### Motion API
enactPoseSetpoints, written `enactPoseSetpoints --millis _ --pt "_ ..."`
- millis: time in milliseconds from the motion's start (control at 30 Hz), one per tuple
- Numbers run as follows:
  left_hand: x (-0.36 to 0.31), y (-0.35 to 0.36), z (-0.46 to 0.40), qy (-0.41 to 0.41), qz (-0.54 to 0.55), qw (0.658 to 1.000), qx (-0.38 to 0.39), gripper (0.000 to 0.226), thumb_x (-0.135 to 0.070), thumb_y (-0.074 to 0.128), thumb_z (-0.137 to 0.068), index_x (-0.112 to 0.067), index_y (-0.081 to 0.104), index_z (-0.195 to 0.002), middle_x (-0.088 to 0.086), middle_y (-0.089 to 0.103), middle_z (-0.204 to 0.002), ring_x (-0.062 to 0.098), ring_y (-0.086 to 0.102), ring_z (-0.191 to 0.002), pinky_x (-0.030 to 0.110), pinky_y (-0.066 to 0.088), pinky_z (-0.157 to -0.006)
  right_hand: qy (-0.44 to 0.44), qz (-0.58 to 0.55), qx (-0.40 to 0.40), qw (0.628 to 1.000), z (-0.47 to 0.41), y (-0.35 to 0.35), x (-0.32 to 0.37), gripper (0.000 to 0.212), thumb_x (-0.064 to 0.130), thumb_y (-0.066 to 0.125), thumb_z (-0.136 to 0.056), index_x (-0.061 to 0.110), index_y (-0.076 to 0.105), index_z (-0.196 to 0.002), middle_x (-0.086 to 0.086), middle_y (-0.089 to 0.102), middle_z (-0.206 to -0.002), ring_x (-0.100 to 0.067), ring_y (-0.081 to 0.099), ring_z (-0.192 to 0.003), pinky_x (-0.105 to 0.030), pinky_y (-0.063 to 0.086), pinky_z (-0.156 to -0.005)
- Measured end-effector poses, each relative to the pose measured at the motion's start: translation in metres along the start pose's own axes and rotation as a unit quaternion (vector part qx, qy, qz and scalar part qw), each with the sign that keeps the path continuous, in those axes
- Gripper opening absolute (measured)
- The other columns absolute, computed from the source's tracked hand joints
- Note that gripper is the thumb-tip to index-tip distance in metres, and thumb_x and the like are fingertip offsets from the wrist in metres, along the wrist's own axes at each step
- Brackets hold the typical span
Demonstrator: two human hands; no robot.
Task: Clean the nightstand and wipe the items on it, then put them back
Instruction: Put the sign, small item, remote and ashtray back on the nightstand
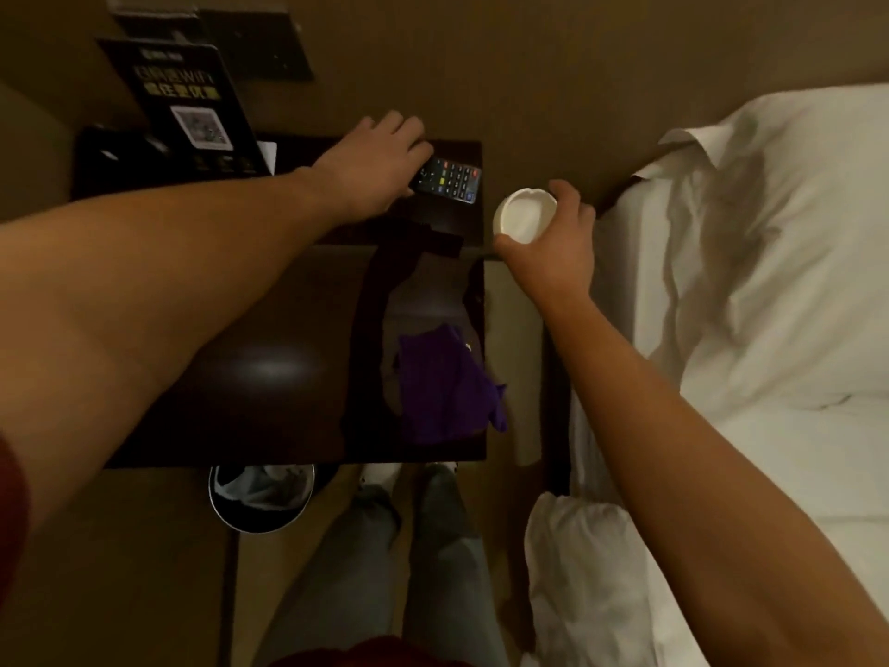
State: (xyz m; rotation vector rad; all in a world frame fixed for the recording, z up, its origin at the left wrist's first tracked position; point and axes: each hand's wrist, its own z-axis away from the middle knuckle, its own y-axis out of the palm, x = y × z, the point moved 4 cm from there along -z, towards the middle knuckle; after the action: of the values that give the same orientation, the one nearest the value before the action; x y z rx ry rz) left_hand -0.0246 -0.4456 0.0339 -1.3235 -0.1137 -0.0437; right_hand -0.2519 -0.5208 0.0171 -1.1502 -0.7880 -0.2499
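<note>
The dark glossy nightstand point(269, 329) fills the middle of the head view. At its back right lies a black remote control point(450, 180) with coloured buttons, and my left hand point(373, 158) covers and grips its left end. My right hand point(553, 238) holds a round white ashtray point(524, 216) in the air just past the nightstand's right edge, fingers curled round its rim. A purple cloth point(445, 392) lies crumpled near the front right corner of the top.
A black WiFi sign card point(187, 108) stands at the back left beside dark items. A wall panel point(250, 40) is mounted behind. A bin point(262, 498) with a liner sits below the front edge. The white bed point(769, 305) lies to the right. My legs stand in front.
</note>
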Motion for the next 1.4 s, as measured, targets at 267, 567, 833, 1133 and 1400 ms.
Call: enactPoseSetpoints --millis 267,567,833,1133,1400 --pt "0.036 0.023 -0.006 -0.046 0.017 0.998 0.030 0.060 -0.023 0.071 -0.092 -0.003 0.046 -0.143 0.022 0.045 -0.136 0.042 0.046 -0.122 0.055 0.046 -0.094 -0.045 0.050 0.067 0.995 -0.067 0.033 0.033 0.092 0.035 0.087 -0.072 0.021 0.038 -0.149 -0.010 0.041 -0.146 -0.031 0.053 -0.127 -0.036 0.048 -0.084" --pt "0.067 0.048 -0.015 -0.068 0.009 0.997 0.033 0.058 -0.025 0.072 -0.090 -0.004 0.048 -0.139 0.019 0.047 -0.131 0.039 0.048 -0.116 0.052 0.047 -0.088 -0.039 0.085 0.101 0.990 -0.101 0.070 0.056 0.096 0.036 0.089 -0.072 0.016 0.037 -0.150 -0.006 0.041 -0.149 -0.028 0.052 -0.132 -0.039 0.049 -0.094" --pt "0.075 0.054 -0.020 -0.074 0.028 0.996 0.038 0.060 -0.023 0.072 -0.091 -0.004 0.047 -0.142 0.021 0.046 -0.133 0.039 0.047 -0.118 0.052 0.047 -0.091 -0.041 0.121 0.104 0.986 -0.111 0.084 0.062 0.094 0.036 0.088 -0.072 0.015 0.038 -0.149 -0.005 0.043 -0.146 -0.027 0.051 -0.132 -0.044 0.053 -0.100" --pt "0.084 0.067 -0.009 -0.089 0.059 0.993 0.048 0.063 -0.023 0.073 -0.090 -0.006 0.046 -0.144 0.020 0.045 -0.131 0.039 0.047 -0.117 0.051 0.046 -0.091 -0.047 0.145 0.115 0.982 -0.111 0.101 0.064 0.094 0.035 0.088 -0.073 0.018 0.036 -0.149 -0.004 0.045 -0.146 -0.026 0.051 -0.132 -0.047 0.054 -0.099" --pt "0.089 0.075 -0.003 -0.095 0.090 0.990 0.054 0.065 -0.024 0.073 -0.091 -0.008 0.045 -0.148 0.021 0.044 -0.132 0.040 0.046 -0.117 0.051 0.044 -0.093 -0.031 0.154 0.111 0.981 -0.107 0.113 0.061 0.099 0.034 0.088 -0.074 0.018 0.031 -0.154 -0.004 0.043 -0.152 -0.027 0.047 -0.138 -0.049 0.048 -0.107"
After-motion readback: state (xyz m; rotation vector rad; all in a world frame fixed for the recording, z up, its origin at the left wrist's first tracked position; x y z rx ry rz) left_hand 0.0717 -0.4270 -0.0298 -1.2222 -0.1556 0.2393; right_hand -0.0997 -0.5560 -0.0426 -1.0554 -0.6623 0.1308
